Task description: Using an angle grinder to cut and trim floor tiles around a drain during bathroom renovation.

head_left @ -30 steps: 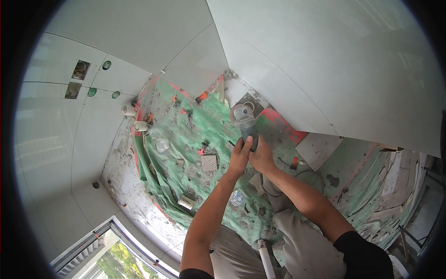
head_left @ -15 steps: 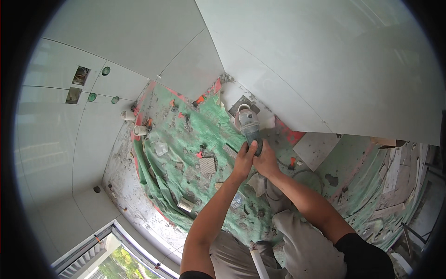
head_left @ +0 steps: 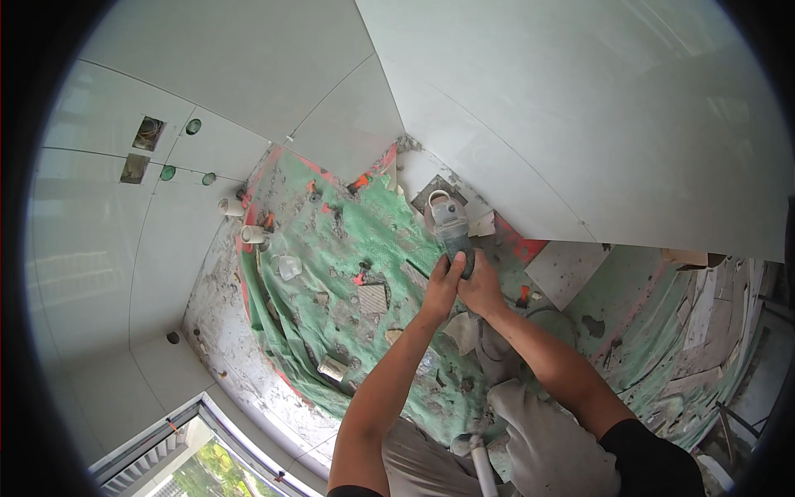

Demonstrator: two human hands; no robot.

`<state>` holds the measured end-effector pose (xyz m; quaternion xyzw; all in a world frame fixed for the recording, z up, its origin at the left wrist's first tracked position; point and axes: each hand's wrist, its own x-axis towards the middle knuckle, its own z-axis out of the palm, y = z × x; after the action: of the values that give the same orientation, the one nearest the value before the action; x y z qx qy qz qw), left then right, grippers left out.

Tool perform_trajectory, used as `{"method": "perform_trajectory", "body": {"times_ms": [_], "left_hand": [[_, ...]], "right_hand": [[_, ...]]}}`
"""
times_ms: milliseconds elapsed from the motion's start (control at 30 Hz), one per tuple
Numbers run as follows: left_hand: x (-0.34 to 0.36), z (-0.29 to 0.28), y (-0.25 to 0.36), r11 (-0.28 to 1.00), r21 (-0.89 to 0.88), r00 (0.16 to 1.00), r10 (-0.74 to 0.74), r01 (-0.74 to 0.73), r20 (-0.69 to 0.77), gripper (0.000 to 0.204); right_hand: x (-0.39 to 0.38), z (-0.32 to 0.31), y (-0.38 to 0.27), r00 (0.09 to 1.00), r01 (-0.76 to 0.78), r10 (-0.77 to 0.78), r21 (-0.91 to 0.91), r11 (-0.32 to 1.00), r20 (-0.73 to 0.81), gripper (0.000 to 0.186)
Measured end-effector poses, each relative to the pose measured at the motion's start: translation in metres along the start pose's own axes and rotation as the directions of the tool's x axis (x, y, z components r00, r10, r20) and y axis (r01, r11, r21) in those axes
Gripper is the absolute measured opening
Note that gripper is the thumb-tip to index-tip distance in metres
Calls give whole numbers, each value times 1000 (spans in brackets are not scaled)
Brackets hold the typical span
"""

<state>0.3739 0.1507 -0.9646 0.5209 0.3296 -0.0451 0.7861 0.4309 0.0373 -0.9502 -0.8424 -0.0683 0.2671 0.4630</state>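
Around me I see a green floor sheet, a clear plastic tub lying on it, two white pipe stubs and a window

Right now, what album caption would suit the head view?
Left grip and right grip share a grinder, with littered green sheeting spread below.

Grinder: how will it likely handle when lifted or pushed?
The grinder should stay stiff, since its body looks hard and shows no sag. It may feel front-heavy: its bulky head sits beyond the left hand and right hand.
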Motion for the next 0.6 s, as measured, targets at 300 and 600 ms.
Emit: {"method": "perform_trajectory", "body": {"times_ms": [300,600], "left_hand": [[0,-9,-3,999,-29,1000,-17,17,6,55],[2,-32,14,999,-32,999,14,-15,-41,59]], "right_hand": [[2,6,-8,998,57,-56,38,998,-25,43],[11,33,-22,1000,23,-24,65,998,5,46]]}}
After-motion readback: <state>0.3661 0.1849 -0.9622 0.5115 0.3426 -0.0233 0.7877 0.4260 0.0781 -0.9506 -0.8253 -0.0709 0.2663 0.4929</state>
